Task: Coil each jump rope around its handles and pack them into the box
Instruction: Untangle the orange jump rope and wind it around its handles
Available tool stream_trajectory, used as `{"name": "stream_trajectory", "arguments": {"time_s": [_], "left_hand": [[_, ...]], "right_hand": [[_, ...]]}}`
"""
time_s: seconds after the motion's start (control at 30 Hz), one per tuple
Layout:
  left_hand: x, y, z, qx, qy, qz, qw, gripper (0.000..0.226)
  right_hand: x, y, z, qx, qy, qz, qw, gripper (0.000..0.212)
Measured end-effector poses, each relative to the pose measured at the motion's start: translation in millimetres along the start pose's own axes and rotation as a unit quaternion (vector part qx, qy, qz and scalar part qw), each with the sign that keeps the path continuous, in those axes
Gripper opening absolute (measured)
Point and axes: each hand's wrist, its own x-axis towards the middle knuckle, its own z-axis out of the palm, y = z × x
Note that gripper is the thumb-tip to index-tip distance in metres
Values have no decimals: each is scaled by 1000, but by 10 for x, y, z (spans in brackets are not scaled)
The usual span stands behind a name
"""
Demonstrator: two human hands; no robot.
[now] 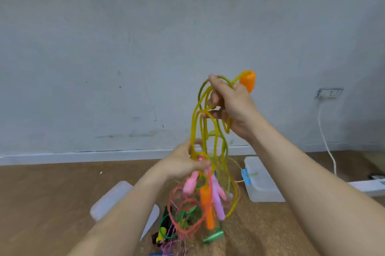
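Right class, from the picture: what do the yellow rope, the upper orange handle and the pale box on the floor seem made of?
Yellow rope: probably flexible plastic or rubber cord; smooth, hanging in springy loops. Upper orange handle: likely moulded plastic or foam; matte, even colour. Pale box: translucent plastic, frosted, rounded corners.

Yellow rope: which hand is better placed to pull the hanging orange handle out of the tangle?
Left, likely. The left hand pinches the yellow rope strands just above the hanging orange handle. The right hand is up high, holding the loops beside the upper orange handle.
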Motion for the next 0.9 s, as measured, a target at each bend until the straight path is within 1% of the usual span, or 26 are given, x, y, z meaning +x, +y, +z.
{"name": "stream_trajectory", "arguments": {"time_s": [0.03, 0.07, 0.1, 0.13, 0.17, 0.2, 0.23, 0.27, 0.3, 0.33, 0.37, 0.4, 0.43, 0.47, 0.5, 0.53, 0.57, 0.6, 0.63, 0.7, 0.73, 0.77, 0.8, 0.83, 0.87, 0.9], "left_hand": [[48, -80, 35, 67, 23, 0, 997, 9], [97, -144, 39, 137, 43, -9, 990, 14], [166, -195, 9, 196, 70, -23, 978, 26], [211, -189, -22, 215, 104, -31, 971, 32], [240, -149, -65, 195, 145, -26, 970, 34], [260, -71, -123, 144, 189, -9, 971, 33], [288, 12, -163, 68, 227, 7, 972, 30], [305, 101, -201, -15, 255, 21, 967, 26], [328, 177, -223, -92, 262, 26, 960, 25], [365, 210, -226, -160, 255, 24, 953, 24], [395, 228, -222, -226, 242, 19, 944, 23], [393, 273, -209, -284, 217, 8, 934, 23], [396, 287, -198, -334, 191, 1, 923, 22], [388, 313, -183, -382, 157, -2, 911, 20], [369, 339, -176, -418, 123, -1, 900, 18], [346, 358, -181, -449, 92, 2, 889, 18], [321, 376, -186, -470, 66, 10, 880, 21], [300, 389, -197, -480, 46, 19, 876, 25], [282, 395, -211, -479, 30, 31, 877, 27], [239, 416, -222, -440, 8, 52, 896, 22], [220, 425, -224, -399, 9, 53, 915, 18], [216, 406, -228, -337, 26, 51, 940, 18], [211, 385, -233, -240, 64, 53, 967, 27], [211, 353, -242, -127, 112, 55, 984, 35], [213, 319, -261, -31, 161, 58, 985, 38], [223, 278, -291, 18, 206, 58, 977, 39]], "right_hand": [[-6, 54, -57, 21, 5, 12, 1000, 36], [-12, 108, -137, 40, 13, 28, 999, 34], [6, 194, -252, 40, 23, 51, 998, 34], [28, 294, -378, 8, 33, 88, 996, 34], [36, 402, -510, -82, 39, 133, 987, 37], [44, 520, -649, -234, 30, 175, 956, 43], [33, 653, -784, -409, -9, 207, 889, 49], [3, 777, -895, -562, -61, 229, 792, 50], [-28, 881, -965, -654, -113, 237, 709, 50], [-53, 942, -981, -686, -161, 236, 670, 49], [-65, 991, -966, -657, -196, 237, 688, 48], [-92, 1008, -919, -592, -226, 239, 736, 45], [-110, 1026, -850, -497, -246, 238, 797, 42], [-116, 1065, -761, -402, -255, 231, 849, 44], [-122, 1122, -678, -327, -251, 217, 885, 49], [-116, 1198, -603, -285, -245, 189, 907, 56], [-104, 1291, -544, -278, -223, 149, 922, 62], [-96, 1373, -488, -280, -187, 114, 935, 64], [-82, 1434, -439, -265, -143, 98, 949, 63], [-46, 1433, -336, -147, -80, 122, 978, 51], [-22, 1443, -301, -115, -66, 121, 984, 47], [-3, 1462, -270, -117, -64, 103, 986, 44], [18, 1505, -265, -154, -72, 85, 982, 43], [19, 1522, -247, -181, -80, 74, 977, 41], [18, 1529, -243, -202, -69, 81, 974, 38], [23, 1523, -256, -198, -53, 94, 974, 32]]}}
